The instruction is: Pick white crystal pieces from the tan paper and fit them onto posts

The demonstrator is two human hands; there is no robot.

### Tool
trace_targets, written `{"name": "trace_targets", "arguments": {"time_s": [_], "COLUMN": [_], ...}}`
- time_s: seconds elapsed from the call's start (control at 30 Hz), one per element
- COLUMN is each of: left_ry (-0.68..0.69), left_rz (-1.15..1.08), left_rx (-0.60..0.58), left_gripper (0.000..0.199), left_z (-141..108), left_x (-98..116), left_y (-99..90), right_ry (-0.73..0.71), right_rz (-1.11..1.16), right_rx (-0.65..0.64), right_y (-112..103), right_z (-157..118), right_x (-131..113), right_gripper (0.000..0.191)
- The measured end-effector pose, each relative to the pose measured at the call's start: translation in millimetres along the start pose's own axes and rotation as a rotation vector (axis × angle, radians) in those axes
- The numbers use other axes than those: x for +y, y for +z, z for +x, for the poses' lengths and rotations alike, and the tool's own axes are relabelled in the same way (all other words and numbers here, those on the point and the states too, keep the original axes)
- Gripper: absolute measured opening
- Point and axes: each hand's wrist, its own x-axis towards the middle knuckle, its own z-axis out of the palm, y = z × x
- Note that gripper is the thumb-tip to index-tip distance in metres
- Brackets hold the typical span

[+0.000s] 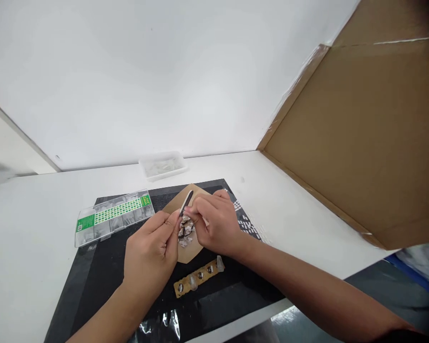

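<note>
While both hands meet over the middle of the black mat [93, 267], I log the left hand [150, 252] curled narrow, thumb and forefinger pinched on something tiny that I cannot make out. My right hand [214, 224] is closed around a thin dark tool [186, 203], looks like tweezers; its free end sticks up and away from me, its working tip is down between the two hands. Right under the fingertips sits a small pile of pale bits [186, 231], lying on a brown paper piece [188, 252] that rests on the mat. I cannot tell whether the tool tip touches the pile.

Just nearer to me than the paper, a brown strip [196, 277] lies on the mat, tilted, with a few small round pieces in a row along it and a clear pointed bit at its right end. Left of the hands, a clear plastic case [114, 216] with a green label and a grid of green squares lies half on the mat, half on the white bench [300, 209]. Further back on the bench, a small clear tray [162, 165] sits near the white wall. On the right, a big cardboard panel [361, 133] leans up from the bench. Shiny plastic film [164, 324] at the mat's near edge.
</note>
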Motion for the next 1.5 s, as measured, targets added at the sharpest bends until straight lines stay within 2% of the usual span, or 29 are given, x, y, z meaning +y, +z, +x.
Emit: {"name": "trace_targets", "arguments": {"time_s": [0.1, 0.53, 0.7, 0.83, 0.93, 1.07, 1.5], "left_ry": [0.036, 0.251, 0.246, 0.255, 0.315, 0.311, 0.28], "left_rz": [0.087, 0.448, 0.465, 0.474, 0.511, 0.511, 0.529], "left_rx": [0.015, 0.041, -0.005, 0.015, -0.06, -0.032, -0.028], "left_gripper": [0.018, 0.024, 0.027, 0.029, 0.035, 0.036, 0.032], "left_z": [-1, -7, -8, -9, -10, -11, -10], "left_x": [0, 0, 1, 1, 1, 3, 6], "left_y": [0.3, 0.2, -0.3, -0.3, -0.7, -1.5, -1.8], "right_ry": [0.044, 0.097, 0.109, 0.142, 0.151, 0.185, 0.224], "right_rz": [-0.016, 0.012, 0.047, 0.017, 0.06, 0.071, 0.142], "right_rx": [0.04, 0.032, -0.02, 0.013, -0.023, 0.001, -0.041], "right_y": [-1, 0, 1, 2, 3, 4, 2], "right_z": [0, -2, -2, -1, -2, -2, -5], "right_x": [-1, -1, -3, -3, -3, -2, -7], "right_gripper": [0.025, 0.022, 0.021, 0.023, 0.023, 0.022, 0.021]}}
